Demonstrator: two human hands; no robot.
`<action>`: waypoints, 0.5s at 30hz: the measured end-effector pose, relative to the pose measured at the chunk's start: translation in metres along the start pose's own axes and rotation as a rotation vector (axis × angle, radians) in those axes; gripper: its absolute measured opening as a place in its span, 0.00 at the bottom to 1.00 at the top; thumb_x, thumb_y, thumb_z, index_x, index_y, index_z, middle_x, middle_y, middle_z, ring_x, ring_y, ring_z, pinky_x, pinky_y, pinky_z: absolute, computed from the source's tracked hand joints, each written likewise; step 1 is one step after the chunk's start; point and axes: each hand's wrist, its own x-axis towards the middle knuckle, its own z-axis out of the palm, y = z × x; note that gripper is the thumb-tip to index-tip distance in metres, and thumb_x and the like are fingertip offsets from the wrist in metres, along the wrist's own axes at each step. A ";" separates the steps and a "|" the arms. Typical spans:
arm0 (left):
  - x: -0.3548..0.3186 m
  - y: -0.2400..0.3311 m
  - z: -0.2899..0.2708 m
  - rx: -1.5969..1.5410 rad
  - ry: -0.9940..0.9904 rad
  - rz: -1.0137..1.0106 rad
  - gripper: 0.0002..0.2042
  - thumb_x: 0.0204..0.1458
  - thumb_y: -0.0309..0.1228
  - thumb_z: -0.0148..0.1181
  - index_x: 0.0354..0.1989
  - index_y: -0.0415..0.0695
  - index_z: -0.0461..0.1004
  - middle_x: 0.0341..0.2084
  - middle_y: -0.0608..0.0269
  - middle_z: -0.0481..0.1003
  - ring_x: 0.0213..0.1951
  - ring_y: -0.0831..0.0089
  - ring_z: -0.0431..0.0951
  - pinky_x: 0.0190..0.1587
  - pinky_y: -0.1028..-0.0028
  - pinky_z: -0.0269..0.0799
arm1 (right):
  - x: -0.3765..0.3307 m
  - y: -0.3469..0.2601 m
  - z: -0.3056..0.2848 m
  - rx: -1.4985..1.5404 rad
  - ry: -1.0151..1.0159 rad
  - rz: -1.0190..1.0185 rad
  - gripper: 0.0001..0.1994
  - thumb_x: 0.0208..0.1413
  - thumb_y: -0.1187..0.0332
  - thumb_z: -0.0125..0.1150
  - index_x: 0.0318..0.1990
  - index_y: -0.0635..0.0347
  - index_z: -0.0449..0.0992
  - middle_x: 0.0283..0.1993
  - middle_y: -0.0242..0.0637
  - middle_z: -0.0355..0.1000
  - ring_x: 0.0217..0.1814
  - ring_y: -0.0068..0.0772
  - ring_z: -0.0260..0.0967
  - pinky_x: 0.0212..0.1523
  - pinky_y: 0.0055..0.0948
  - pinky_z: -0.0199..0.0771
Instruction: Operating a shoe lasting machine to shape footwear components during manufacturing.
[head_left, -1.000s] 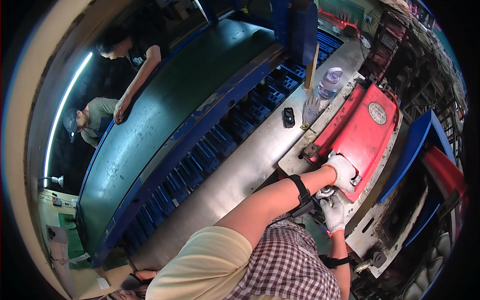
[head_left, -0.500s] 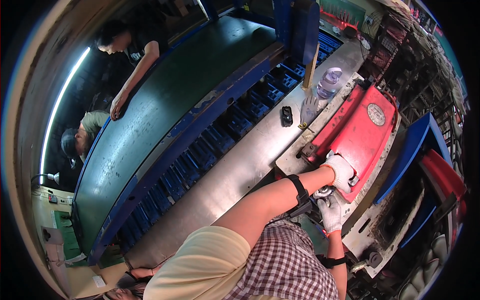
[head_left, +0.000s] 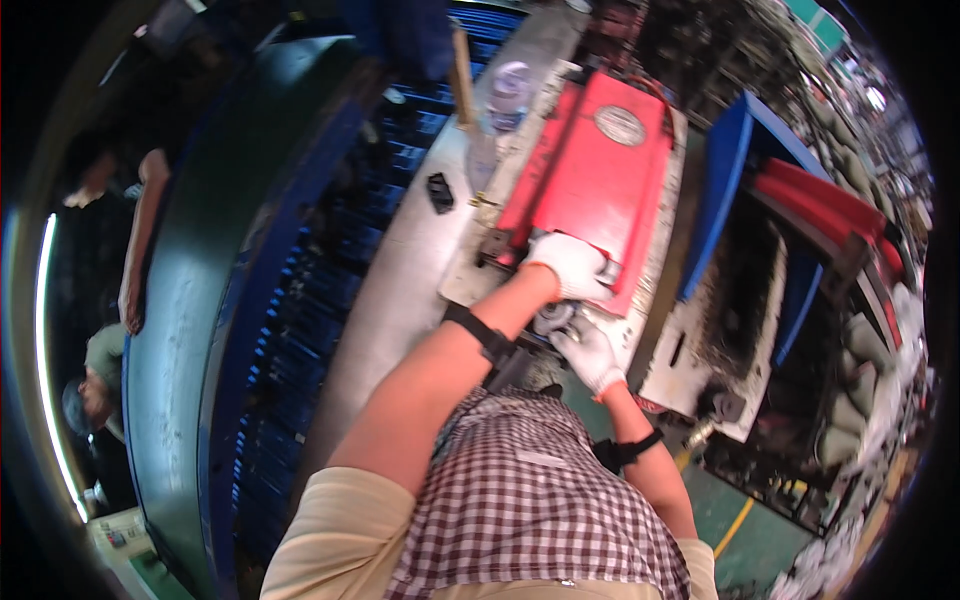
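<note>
My left hand (head_left: pixel 572 266), in a white knit glove, rests at the near end of a red machine cover (head_left: pixel 600 180). Its fingers curl down there, and whatever they grip is hidden. Just below it, my right hand (head_left: pixel 590 356), gloved the same way, has its bent fingers closed at a round grey metal part (head_left: pixel 554 318) at the machine's near end. Motion blur softens both hands. A round pale badge (head_left: pixel 620 125) marks the cover's far end.
Left of the machine runs a metal bench (head_left: pixel 385 280) with a small black object (head_left: pixel 440 193) and a clear container (head_left: pixel 510 90). A long dark green surface (head_left: pixel 190 330) lies farther left, two people beyond it. Right stands another machine with blue panels (head_left: pixel 716 200).
The whole view has turned, so the bench and red machine appear farther left and more upright. Both hands stay at the machine's near end. The picture is blurrier.
</note>
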 end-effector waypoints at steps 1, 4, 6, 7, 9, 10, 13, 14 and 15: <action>0.001 0.001 0.000 -0.003 -0.027 -0.021 0.27 0.44 0.61 0.58 0.36 0.47 0.83 0.34 0.49 0.82 0.38 0.53 0.84 0.45 0.57 0.78 | -0.002 0.000 -0.005 -0.199 -0.024 0.092 0.23 0.56 0.56 0.66 0.53 0.64 0.75 0.47 0.49 0.79 0.50 0.43 0.77 0.54 0.35 0.73; 0.002 0.004 -0.003 -0.013 -0.062 -0.050 0.27 0.44 0.60 0.58 0.36 0.47 0.83 0.34 0.51 0.82 0.39 0.54 0.83 0.44 0.58 0.77 | -0.002 -0.004 -0.006 -0.176 0.039 0.003 0.24 0.56 0.55 0.65 0.53 0.64 0.75 0.46 0.52 0.78 0.51 0.47 0.77 0.54 0.36 0.73; 0.002 0.005 -0.003 -0.013 -0.063 -0.054 0.27 0.43 0.60 0.58 0.36 0.47 0.83 0.34 0.51 0.82 0.39 0.54 0.83 0.44 0.58 0.77 | -0.002 -0.006 -0.006 -0.136 -0.002 0.074 0.25 0.55 0.55 0.66 0.53 0.65 0.75 0.46 0.52 0.78 0.51 0.48 0.77 0.54 0.36 0.73; 0.002 0.006 -0.003 -0.011 -0.069 -0.070 0.27 0.43 0.59 0.58 0.37 0.48 0.83 0.34 0.51 0.82 0.38 0.55 0.84 0.44 0.58 0.78 | -0.002 -0.006 -0.005 -0.133 -0.003 0.077 0.25 0.55 0.55 0.66 0.53 0.65 0.75 0.46 0.52 0.78 0.51 0.48 0.77 0.54 0.36 0.73; 0.002 0.005 -0.002 -0.013 -0.051 -0.063 0.27 0.43 0.59 0.59 0.37 0.48 0.83 0.34 0.51 0.82 0.38 0.55 0.84 0.44 0.58 0.78 | -0.002 -0.005 -0.005 -0.016 -0.003 0.060 0.25 0.56 0.55 0.66 0.54 0.65 0.74 0.46 0.51 0.78 0.51 0.45 0.77 0.55 0.35 0.72; 0.003 0.005 -0.001 -0.010 -0.052 -0.063 0.27 0.43 0.59 0.59 0.37 0.48 0.83 0.34 0.51 0.82 0.38 0.55 0.84 0.44 0.58 0.78 | -0.002 -0.004 -0.004 -0.017 0.016 0.039 0.25 0.56 0.55 0.66 0.54 0.65 0.74 0.46 0.51 0.78 0.51 0.45 0.77 0.55 0.35 0.72; 0.004 0.003 0.002 0.003 -0.044 -0.012 0.26 0.44 0.60 0.58 0.36 0.48 0.84 0.34 0.51 0.83 0.38 0.55 0.84 0.44 0.59 0.78 | -0.001 0.000 -0.004 -0.119 -0.045 0.140 0.23 0.57 0.59 0.66 0.55 0.65 0.75 0.48 0.46 0.79 0.52 0.39 0.77 0.57 0.33 0.72; 0.003 0.003 0.003 -0.005 -0.019 0.002 0.25 0.44 0.59 0.58 0.35 0.49 0.84 0.33 0.51 0.83 0.37 0.55 0.84 0.44 0.59 0.78 | -0.002 0.000 -0.005 -0.030 -0.016 0.093 0.21 0.57 0.61 0.65 0.54 0.65 0.75 0.49 0.43 0.79 0.52 0.36 0.76 0.57 0.32 0.72; 0.001 0.004 0.003 0.019 0.001 0.012 0.25 0.44 0.59 0.59 0.34 0.50 0.83 0.33 0.50 0.82 0.38 0.55 0.84 0.44 0.58 0.78 | -0.002 0.001 -0.004 0.065 -0.023 0.068 0.20 0.58 0.64 0.65 0.54 0.65 0.76 0.50 0.40 0.79 0.52 0.33 0.75 0.57 0.31 0.71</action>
